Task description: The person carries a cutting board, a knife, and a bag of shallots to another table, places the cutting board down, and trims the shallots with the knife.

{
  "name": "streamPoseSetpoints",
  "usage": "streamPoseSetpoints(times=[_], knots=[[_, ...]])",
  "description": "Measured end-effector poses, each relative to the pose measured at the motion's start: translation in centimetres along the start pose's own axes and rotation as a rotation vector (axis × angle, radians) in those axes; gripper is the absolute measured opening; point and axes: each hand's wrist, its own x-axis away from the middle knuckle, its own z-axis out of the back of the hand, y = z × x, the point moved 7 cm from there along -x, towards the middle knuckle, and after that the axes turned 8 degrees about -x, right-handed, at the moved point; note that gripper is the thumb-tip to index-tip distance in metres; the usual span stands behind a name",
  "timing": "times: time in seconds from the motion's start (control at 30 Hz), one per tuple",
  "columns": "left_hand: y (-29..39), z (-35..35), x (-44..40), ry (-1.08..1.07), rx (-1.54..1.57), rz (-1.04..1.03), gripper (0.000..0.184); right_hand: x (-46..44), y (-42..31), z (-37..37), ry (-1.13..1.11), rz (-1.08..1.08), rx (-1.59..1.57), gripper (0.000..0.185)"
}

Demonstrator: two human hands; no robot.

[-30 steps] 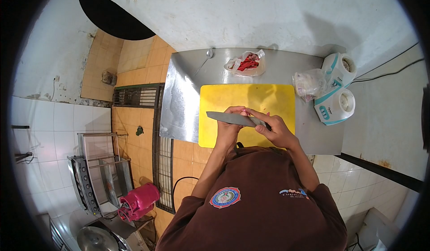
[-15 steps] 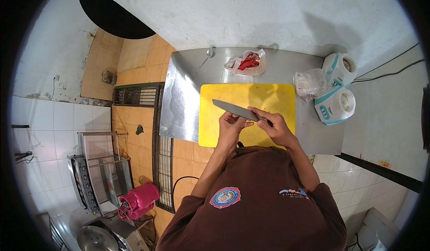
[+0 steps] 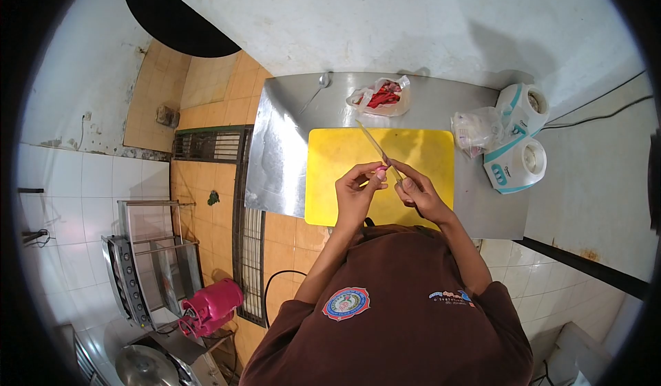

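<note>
Over the yellow cutting board (image 3: 330, 179), my left hand (image 3: 357, 188) pinches a small pinkish-red piece (image 3: 381, 170) that looks like a shallot; its exact kind is too small to tell. My right hand (image 3: 424, 197) grips a kitchen knife (image 3: 372, 140) by the handle. The narrow blade points up and away to the left, its base close to the pinkish-red piece. Both hands are held close together near the board's front edge.
The board lies on a steel table (image 3: 275, 152). Behind it are a plastic bag of red chillies (image 3: 384, 95) and a spoon (image 3: 322, 82). At right stand two white-and-teal blender bases (image 3: 513, 166) beside a clear plastic bag (image 3: 475, 131). A pink gas cylinder (image 3: 217, 303) stands on the floor at left.
The knife has turned from lying broadside, tip to the left, to pointing away with its blade edge-on. The pinkish-red piece now shows between my left fingers.
</note>
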Motion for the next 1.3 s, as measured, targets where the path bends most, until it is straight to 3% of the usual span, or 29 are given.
streamPoseSetpoints(times=[1.07,1.3], knots=[[0.26,0.31,-0.37,-0.008,-0.013,-0.035,0.017,0.18,0.40,0.76,0.017,-0.046,-0.172,0.053],[0.49,0.03,-0.22,-0.028,-0.015,-0.039,0.016,0.14,0.32,0.58,-0.019,-0.006,-0.039,0.058]])
